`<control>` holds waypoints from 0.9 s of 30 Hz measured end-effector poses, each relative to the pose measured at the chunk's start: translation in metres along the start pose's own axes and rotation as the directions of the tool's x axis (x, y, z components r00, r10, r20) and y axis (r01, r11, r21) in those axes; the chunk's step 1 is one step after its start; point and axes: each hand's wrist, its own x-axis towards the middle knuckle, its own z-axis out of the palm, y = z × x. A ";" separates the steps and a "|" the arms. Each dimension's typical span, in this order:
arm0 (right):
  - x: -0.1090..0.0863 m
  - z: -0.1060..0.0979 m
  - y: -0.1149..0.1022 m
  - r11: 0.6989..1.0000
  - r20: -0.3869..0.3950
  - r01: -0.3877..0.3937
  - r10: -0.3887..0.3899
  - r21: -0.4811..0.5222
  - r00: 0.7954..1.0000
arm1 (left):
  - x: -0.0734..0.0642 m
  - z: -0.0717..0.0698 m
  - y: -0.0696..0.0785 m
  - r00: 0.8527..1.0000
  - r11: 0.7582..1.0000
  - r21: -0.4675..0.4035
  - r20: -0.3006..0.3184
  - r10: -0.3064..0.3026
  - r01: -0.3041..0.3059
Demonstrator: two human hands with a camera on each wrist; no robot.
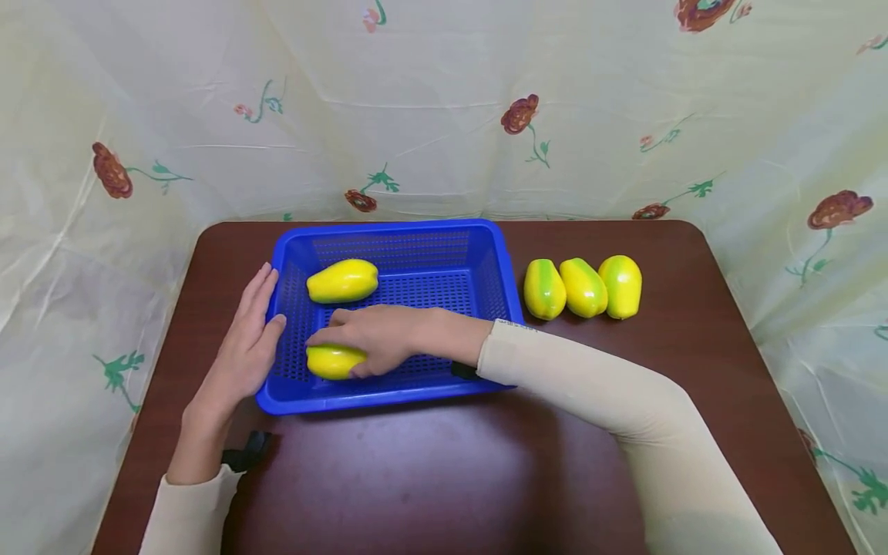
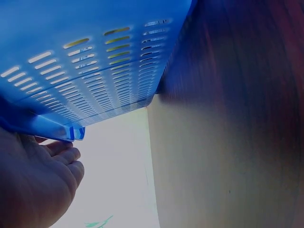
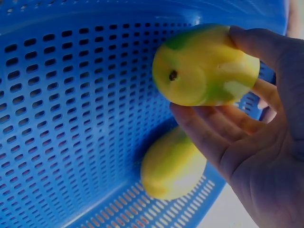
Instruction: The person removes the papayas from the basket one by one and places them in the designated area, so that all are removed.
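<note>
My right hand (image 1: 388,335) reaches into the blue plastic basket (image 1: 388,401) and grips a yellow-green papaya (image 1: 334,362) near the front left corner. Thumb and fingers sit on opposite sides of this papaya (image 3: 204,71) in the right wrist view, leaving its dark stem spot in sight. Behind it, a second papaya (image 1: 343,281) lies on its side in the basket. My left hand (image 1: 246,351) rests along the basket's left rim with its fingers straight. Seen from the left wrist, that hand (image 2: 38,180) is under the rim's edge, outside the slotted wall (image 2: 95,61).
To the right of the basket, three papayas stand in a row on the brown table: a left one (image 1: 544,290), a middle one (image 1: 584,288) and a right one (image 1: 620,287). A flowered curtain (image 1: 430,100) hangs behind the table and along its sides.
</note>
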 end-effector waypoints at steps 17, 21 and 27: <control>-0.044 -0.016 0.005 0.992 -0.180 -0.063 0.081 0.106 0.980 | 0.000 -0.001 -0.001 1.000 1.000 -0.005 -0.008 0.000 0.000; -0.060 -0.017 0.009 0.986 -0.245 -0.066 0.103 0.156 0.964 | 0.000 0.001 -0.002 1.000 1.000 -0.012 -0.003 0.005 -0.005; -0.080 -0.014 0.011 0.979 -0.327 -0.054 0.117 0.197 0.938 | 0.001 0.001 -0.001 1.000 1.000 0.000 -0.003 0.002 -0.002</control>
